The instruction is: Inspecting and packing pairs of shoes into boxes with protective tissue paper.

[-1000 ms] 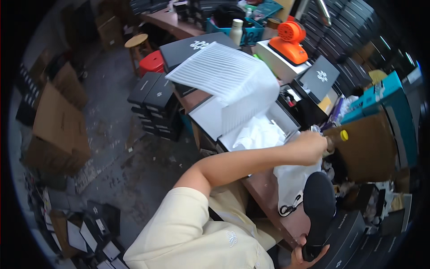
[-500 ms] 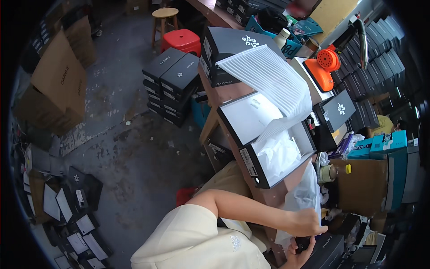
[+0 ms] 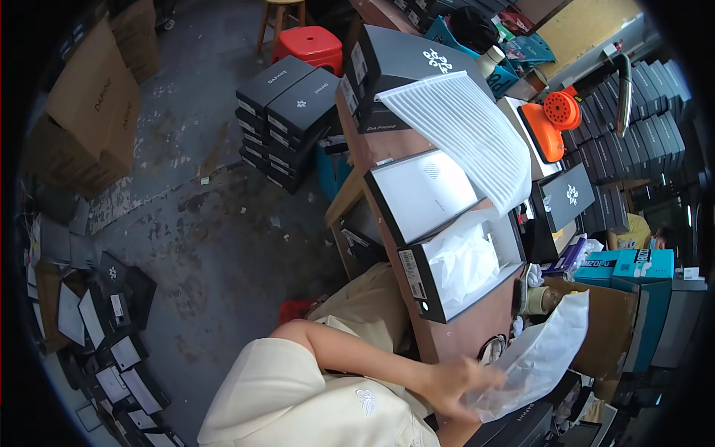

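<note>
My left hand (image 3: 456, 384) reaches across from the left, its fingers smeared by motion at the edge of a thin white sheet (image 3: 547, 354). The sheet is slightly see-through and stands up to the right of the hands; tissue paper or a bag, I cannot tell which. Below and behind the left hand is my right hand (image 3: 458, 430), with its fingers hidden. A small black looped thing (image 3: 491, 347) lies by the table edge beyond my left hand. Farther up, an open dark shoebox (image 3: 436, 305) holds crumpled white tissue paper (image 3: 465, 261), with its white-lined lid (image 3: 424, 194) beside it.
A ribbed white sheet (image 3: 462, 123) drapes from a large dark box (image 3: 406, 67). An orange tool (image 3: 547, 130) lies at the table's far right. Stacked shoeboxes (image 3: 287, 97) and a red stool (image 3: 309, 46) stand on the floor, with loose boxes (image 3: 123, 357) at lower left.
The thin white sheet has swung up and right, off the table. My left hand has moved left. The black object seen in my right hand is now out of sight.
</note>
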`<state>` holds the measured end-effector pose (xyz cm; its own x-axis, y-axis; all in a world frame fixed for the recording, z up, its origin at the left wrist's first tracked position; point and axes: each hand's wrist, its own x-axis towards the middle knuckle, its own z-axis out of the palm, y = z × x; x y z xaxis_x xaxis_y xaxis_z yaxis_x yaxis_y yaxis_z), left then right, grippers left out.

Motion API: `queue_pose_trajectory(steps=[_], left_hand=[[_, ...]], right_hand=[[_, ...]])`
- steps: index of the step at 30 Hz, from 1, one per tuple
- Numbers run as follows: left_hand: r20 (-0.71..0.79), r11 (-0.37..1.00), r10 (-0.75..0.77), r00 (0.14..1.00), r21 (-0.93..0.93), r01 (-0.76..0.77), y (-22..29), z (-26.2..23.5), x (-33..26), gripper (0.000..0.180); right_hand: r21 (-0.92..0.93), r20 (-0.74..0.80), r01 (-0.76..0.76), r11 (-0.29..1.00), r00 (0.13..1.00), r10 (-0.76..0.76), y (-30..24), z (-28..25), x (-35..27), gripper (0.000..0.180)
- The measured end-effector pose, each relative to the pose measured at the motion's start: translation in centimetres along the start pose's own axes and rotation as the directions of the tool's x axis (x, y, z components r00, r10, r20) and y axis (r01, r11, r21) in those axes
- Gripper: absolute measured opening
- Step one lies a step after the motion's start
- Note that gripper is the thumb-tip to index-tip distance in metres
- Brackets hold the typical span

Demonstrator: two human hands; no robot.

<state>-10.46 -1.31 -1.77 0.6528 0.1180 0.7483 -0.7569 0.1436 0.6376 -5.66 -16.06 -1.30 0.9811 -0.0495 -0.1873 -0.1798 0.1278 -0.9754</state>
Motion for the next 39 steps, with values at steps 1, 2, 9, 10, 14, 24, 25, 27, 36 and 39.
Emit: queue_pose_trajectory(steps=[1, 2, 9, 10, 14, 24, 25, 27, 36, 39], left_hand=[[-0.165, 0.984, -0.178, 0.97, -0.002, 0.18, -1.0, -0.3, 1.7, 0.071], [-0.302, 0.935, -0.348, 0.888, -0.038, 0.354, -1.8, -0.4, 3.4, 0.081], [0.136, 0.505, -0.706, 0.695, -0.592, 0.628, -3.1, -0.9, 7.2, 0.079], [0.084, 0.585, -0.697, 0.712, -0.509, 0.632, -3.7, -0.6, 7.1, 0.077], [-0.022, 0.887, -0.461, 0.887, 0.01, 0.462, -5.9, -0.5, 7.4, 0.065], [0.429, 0.912, -0.035, 0.903, 0.384, -0.147, -4.8, -0.1, 11.0, 0.074], [0.366, 0.895, -0.054, 0.929, 0.43, -0.117, -5.4, -2.2, 11.3, 0.073], [-0.032, 0.673, -0.447, 0.894, 0.646, 0.36, -8.4, -6.8, 11.9, 0.07], [-0.148, 0.434, -0.256, 0.955, 0.865, 0.251, -9.9, -13.5, 15.0, 0.019], [-0.324, 0.683, 0.164, 0.932, 0.719, 0.13, -1.1, -13.0, 18.5, 0.021]], right_hand=[[-0.254, 0.035, 0.1, 0.962, 0.995, -0.095, -1.4, 0.3, 1.1, 0.043], [-0.467, 0.091, 0.197, 0.862, 0.98, -0.174, -2.0, 0.5, 1.3, 0.043], [-0.755, 0.654, 0.656, -0.011, 0.752, -0.082, -7.9, 1.3, -0.4, 0.042], [-0.684, 0.73, 0.729, 0.025, 0.684, 0.021, -9.9, 0.0, -2.0, 0.042], [-0.533, 0.649, 0.54, 0.651, 0.755, -0.095, -15.0, -6.5, -5.8, 0.075], [-0.095, -0.04, 0.432, 0.897, 0.899, -0.437, 1.5, -6.9, 5.8, 0.061], [0.056, -0.138, 0.426, 0.903, 0.899, -0.416, 1.9, -7.4, 5.0, 0.054], [0.342, -0.303, 0.456, 0.821, 0.881, -0.363, 0.5, -7.1, 4.8, 0.044], [0.529, -0.512, 0.348, 0.774, 0.858, -0.036, -2.9, 7.4, 6.5, 0.037], [-0.106, -0.214, 0.335, 0.936, 0.912, -0.35, 3.5, 8.6, 8.7, 0.04]])
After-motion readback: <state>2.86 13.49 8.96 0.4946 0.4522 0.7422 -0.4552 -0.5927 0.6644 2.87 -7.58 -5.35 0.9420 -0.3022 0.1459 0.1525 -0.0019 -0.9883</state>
